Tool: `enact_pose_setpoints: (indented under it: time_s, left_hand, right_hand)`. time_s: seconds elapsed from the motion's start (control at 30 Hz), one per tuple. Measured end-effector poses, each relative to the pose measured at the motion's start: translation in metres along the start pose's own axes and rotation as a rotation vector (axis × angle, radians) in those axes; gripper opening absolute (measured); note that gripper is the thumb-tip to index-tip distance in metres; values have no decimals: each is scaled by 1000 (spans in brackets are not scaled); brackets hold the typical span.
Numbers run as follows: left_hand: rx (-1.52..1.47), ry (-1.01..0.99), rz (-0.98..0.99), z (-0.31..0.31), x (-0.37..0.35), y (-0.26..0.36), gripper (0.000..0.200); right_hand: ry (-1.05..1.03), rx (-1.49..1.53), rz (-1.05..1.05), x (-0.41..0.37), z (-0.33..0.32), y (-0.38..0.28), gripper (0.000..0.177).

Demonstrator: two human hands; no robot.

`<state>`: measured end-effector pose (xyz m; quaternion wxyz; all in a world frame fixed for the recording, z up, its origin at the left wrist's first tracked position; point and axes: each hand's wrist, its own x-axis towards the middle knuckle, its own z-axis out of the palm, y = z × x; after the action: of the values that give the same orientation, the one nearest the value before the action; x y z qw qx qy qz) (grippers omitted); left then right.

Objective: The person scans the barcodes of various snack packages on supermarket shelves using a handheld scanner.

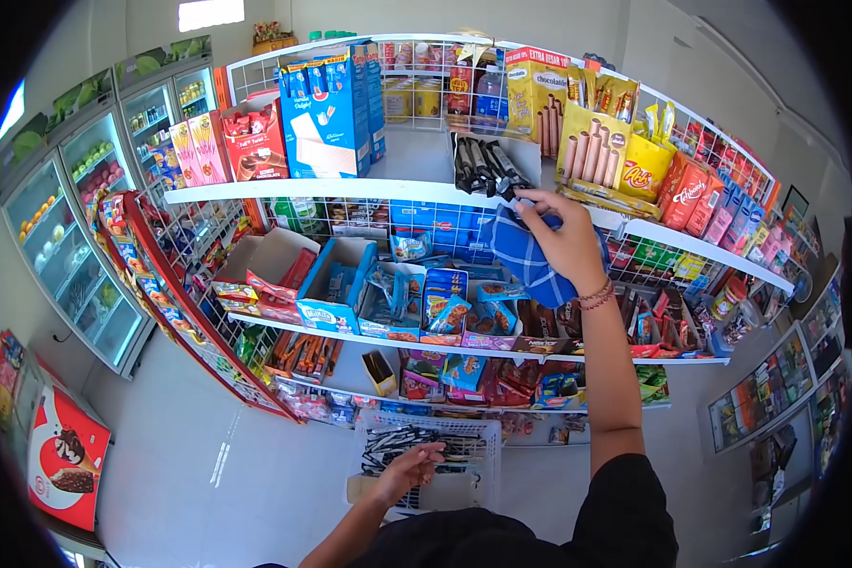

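My right hand is raised to the top shelf, closed on a blue checked cloth that hangs below its fingers. Its fingertips are at the front of an open box holding black-wrapped snack sticks; whether they touch a stick is hard to tell. Low in front of me, my left hand is over a white plastic basket, fingers apart and holding nothing visible. Inside the basket lie several black-and-white wrapped sticks, and a piece of cardboard shows beside my left wrist.
Blue wafer boxes stand left on the white top shelf; yellow wafer-roll packs stand right. Boxed snacks fill the lower shelves. A red wire rack, glass-door fridges and a red freezer are left.
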<state>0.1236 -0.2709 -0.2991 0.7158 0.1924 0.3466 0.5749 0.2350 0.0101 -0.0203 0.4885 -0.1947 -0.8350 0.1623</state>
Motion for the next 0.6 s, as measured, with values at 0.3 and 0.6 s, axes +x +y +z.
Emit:
enact_pose_setpoints:
  time_s: [0.3,0.6]
  left_hand:
    - [102,68,11,1,-7,-5,42]
    - [202,128,58,3,-12,1,40]
  right_hand:
    - [47,-44,1,-3,6,3,29]
    - [12,78,5,-25,0,-10,18]
